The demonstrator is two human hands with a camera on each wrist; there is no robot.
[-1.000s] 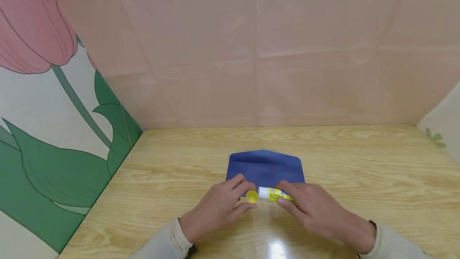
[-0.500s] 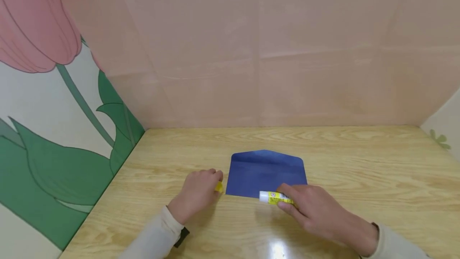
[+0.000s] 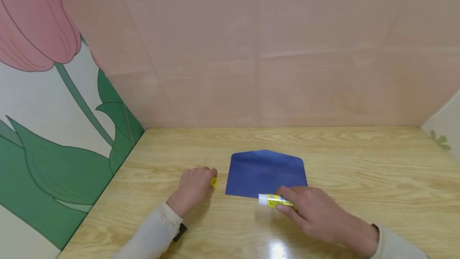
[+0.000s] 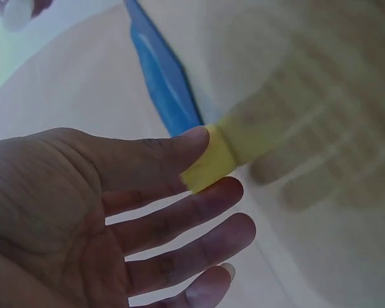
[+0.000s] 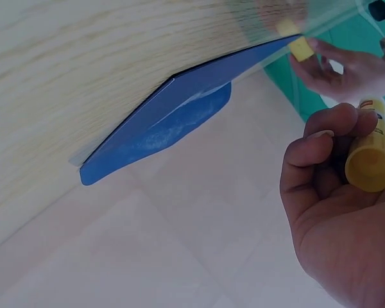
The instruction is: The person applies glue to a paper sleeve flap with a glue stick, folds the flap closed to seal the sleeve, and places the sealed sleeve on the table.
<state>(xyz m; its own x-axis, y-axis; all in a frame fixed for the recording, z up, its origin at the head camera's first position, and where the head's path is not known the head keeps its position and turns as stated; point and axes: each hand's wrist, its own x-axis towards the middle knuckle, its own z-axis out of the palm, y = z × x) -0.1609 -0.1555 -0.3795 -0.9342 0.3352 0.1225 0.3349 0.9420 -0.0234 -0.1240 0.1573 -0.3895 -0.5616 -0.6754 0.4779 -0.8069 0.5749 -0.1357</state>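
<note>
With my left hand [image 3: 193, 190] I pinch the yellow cap [image 4: 208, 163] between the thumb and a finger, and my other fingers spread below it, as the left wrist view shows. The cap is just at the surface of the table [image 3: 359, 163], to the left of the envelope [image 3: 266, 177] and apart from it; whether it touches the wood, I cannot tell.

My right hand [image 3: 320, 213] is closed around the yellow and white tube [image 3: 276, 200]. I hold it nearly level, with its white end toward the left, in front of the near edge of the envelope. In the right wrist view, its round yellow base is turned to the camera.

The envelope is blue and lies between my hands, its flap [image 3: 266, 157] opened away from me. I wear light sleeves [image 3: 149, 231]. Behind the table is a pinkish wall [image 3: 287, 71], and at the left a painted tulip [image 3: 39, 23].
</note>
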